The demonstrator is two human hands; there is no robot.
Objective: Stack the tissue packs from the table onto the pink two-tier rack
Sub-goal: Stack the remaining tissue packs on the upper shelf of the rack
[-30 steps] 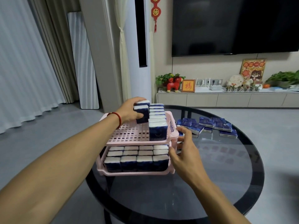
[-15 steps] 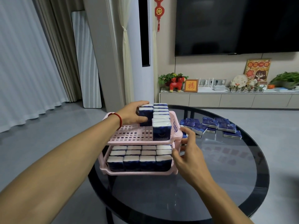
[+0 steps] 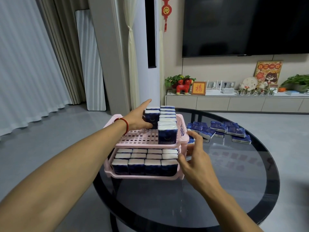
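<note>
The pink two-tier rack (image 3: 142,145) stands on the left part of the round dark glass table (image 3: 217,190). Its lower tier is full of blue-and-white tissue packs (image 3: 144,166). A row of several upright packs (image 3: 167,133) lines the right side of the upper tier. A further pack (image 3: 152,116) stands to their left at the back. My left hand (image 3: 139,118) touches this pack with the thumb at its front and the index finger stretched out behind it. My right hand (image 3: 195,158) rests with relaxed fingers against the rack's right side.
Several loose tissue packs (image 3: 219,129) lie on the table to the right of the rack. The left half of the upper tier is bare grid. Behind the table stand a low TV cabinet (image 3: 234,102) and a white column (image 3: 150,47).
My left hand has lowered the pack onto the upper tier's back left, and its fingers have straightened off it. The right hand has stayed at the rack's right side.
</note>
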